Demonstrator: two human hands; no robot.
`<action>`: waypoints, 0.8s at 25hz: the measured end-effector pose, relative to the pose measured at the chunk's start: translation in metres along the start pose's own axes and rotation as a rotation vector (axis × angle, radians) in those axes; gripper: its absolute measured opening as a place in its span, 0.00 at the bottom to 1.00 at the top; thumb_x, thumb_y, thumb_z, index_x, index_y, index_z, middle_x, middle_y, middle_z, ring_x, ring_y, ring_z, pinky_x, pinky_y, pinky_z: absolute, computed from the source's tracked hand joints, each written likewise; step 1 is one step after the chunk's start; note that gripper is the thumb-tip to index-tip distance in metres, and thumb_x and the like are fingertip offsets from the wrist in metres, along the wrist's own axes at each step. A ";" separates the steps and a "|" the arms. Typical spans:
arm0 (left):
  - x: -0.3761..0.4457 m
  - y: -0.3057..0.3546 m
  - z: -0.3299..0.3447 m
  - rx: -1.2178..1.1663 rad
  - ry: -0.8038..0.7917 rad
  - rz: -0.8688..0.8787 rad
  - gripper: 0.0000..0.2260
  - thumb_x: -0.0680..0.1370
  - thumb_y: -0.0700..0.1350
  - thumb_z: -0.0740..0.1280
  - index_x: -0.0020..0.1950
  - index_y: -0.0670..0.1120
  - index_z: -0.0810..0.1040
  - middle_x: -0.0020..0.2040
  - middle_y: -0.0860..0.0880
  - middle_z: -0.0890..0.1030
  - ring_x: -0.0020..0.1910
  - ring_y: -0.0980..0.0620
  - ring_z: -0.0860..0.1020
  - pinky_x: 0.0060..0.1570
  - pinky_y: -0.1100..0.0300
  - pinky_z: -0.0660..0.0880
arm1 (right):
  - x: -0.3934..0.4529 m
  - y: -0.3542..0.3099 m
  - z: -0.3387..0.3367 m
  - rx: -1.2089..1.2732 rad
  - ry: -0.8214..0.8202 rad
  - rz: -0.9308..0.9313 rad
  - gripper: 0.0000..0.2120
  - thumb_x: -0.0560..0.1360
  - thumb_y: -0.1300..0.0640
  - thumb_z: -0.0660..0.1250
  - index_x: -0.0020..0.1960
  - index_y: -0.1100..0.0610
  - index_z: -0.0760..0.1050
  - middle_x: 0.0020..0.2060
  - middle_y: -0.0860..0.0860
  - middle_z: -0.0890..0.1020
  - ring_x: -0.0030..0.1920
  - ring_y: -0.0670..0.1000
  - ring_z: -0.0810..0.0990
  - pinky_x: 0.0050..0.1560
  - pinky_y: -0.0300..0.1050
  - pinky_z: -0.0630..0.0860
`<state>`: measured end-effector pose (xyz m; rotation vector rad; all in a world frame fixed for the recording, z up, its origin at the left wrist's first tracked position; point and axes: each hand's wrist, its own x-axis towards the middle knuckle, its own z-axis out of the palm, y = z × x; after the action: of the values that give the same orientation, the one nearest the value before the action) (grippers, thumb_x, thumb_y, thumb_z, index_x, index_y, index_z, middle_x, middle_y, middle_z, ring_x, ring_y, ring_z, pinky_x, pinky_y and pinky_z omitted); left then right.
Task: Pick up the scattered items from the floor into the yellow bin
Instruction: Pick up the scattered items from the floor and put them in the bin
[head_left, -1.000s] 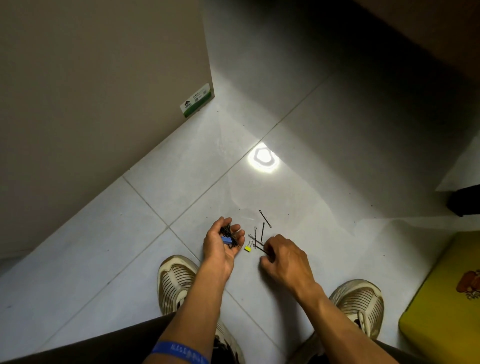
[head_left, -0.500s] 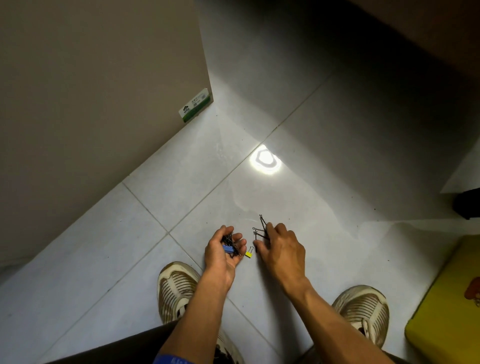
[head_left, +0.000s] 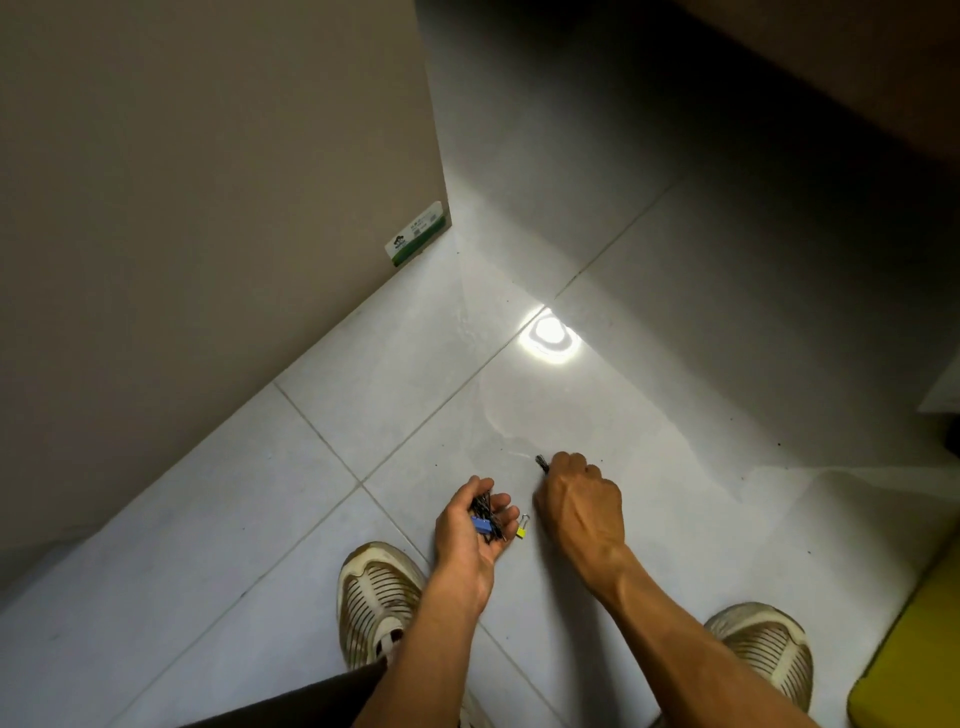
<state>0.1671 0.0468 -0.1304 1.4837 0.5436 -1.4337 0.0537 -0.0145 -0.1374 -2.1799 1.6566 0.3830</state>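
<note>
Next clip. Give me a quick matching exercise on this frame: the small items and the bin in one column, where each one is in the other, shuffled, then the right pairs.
Things:
1. blue clip
2. yellow clip
3. bunch of hairpins
4. yellow bin

Places:
A. lying on the floor between the two hands
B. pinched in the right hand
C. at the bottom right edge of the view
D. in the cupped left hand

Pairs: 1-D, 2-A, 3-B, 4-C
</note>
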 end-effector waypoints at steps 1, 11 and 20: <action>-0.001 -0.001 0.001 0.001 0.000 0.005 0.09 0.79 0.47 0.64 0.49 0.42 0.78 0.37 0.43 0.81 0.34 0.46 0.80 0.37 0.56 0.77 | -0.002 0.004 0.000 0.116 0.014 0.041 0.07 0.78 0.58 0.57 0.50 0.58 0.72 0.45 0.55 0.79 0.42 0.57 0.78 0.37 0.45 0.66; -0.012 0.012 0.008 -0.164 -0.056 0.061 0.16 0.82 0.52 0.57 0.48 0.42 0.78 0.37 0.43 0.81 0.33 0.47 0.81 0.36 0.57 0.76 | -0.037 -0.021 -0.023 0.920 -0.022 0.075 0.09 0.74 0.53 0.65 0.37 0.51 0.80 0.33 0.45 0.82 0.35 0.45 0.80 0.36 0.43 0.78; 0.001 0.006 -0.003 -0.021 -0.009 0.110 0.05 0.77 0.35 0.65 0.51 0.41 0.79 0.38 0.43 0.82 0.33 0.48 0.80 0.31 0.59 0.76 | -0.027 0.007 0.010 0.126 0.072 0.050 0.09 0.78 0.58 0.58 0.47 0.58 0.76 0.43 0.54 0.81 0.42 0.57 0.78 0.38 0.47 0.71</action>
<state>0.1739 0.0461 -0.1297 1.4674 0.4632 -1.3451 0.0402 0.0114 -0.1360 -2.0862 1.7279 0.2096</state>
